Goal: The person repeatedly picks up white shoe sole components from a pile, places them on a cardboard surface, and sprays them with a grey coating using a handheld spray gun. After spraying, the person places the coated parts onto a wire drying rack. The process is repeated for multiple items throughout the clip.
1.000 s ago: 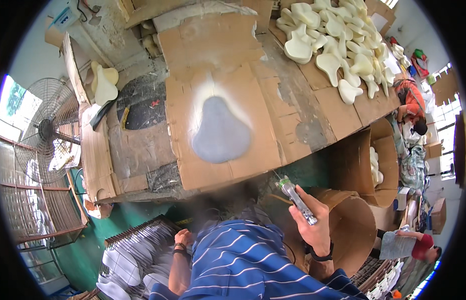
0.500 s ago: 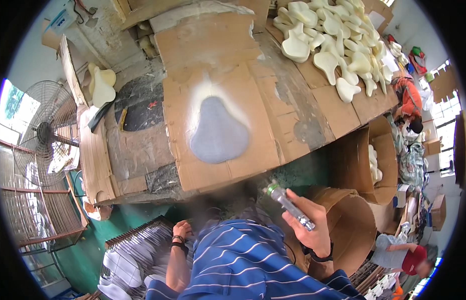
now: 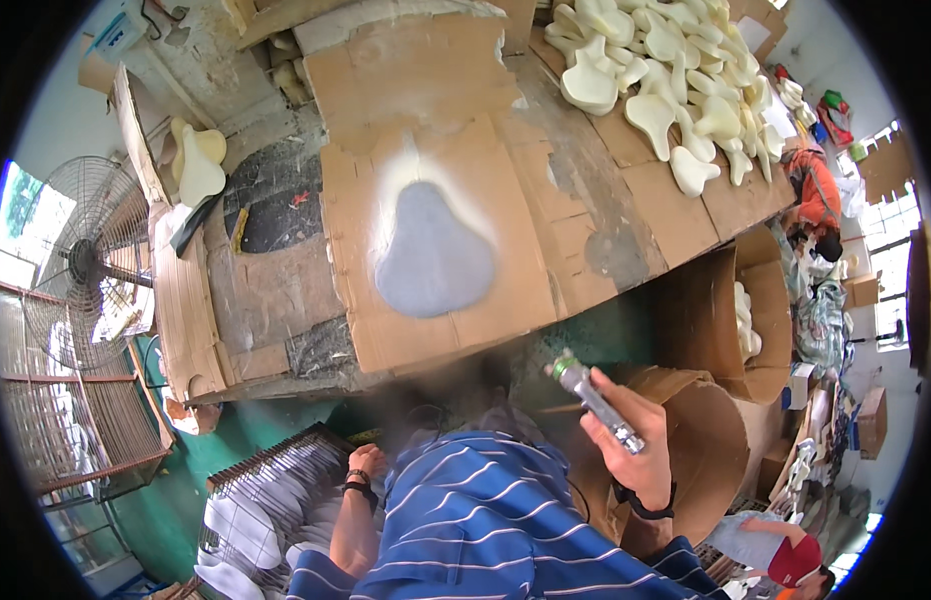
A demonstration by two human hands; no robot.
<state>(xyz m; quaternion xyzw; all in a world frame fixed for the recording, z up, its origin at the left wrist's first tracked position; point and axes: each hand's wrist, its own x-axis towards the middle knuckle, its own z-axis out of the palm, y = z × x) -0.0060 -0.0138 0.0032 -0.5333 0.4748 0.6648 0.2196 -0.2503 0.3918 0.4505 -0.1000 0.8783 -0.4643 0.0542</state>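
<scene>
Spray gun (image 3: 597, 405) lies gripped in right fingers (image 3: 609, 388); left fingers (image 3: 366, 459) too indistinct to tell.

Left side: caged floor fan (image 3: 82, 260) near a bright window (image 3: 33, 222), metal racking (image 3: 70, 425) lower in view, blue-and-white box (image 3: 113, 38) up on the wall, yellow strip (image 3: 239, 232) and small red scrap (image 3: 299, 199) lying on the bench's black patch (image 3: 270, 222). Right side: rounded cardboard bin (image 3: 723, 445) just beside an open carton (image 3: 772, 345) with pale pieces inside, bundled clear plastic (image 3: 818, 322) beyond. Far right, one co-worker in orange (image 3: 818, 190), another in a red top (image 3: 793, 562), green floor (image 3: 165, 500) running underneath.
</scene>
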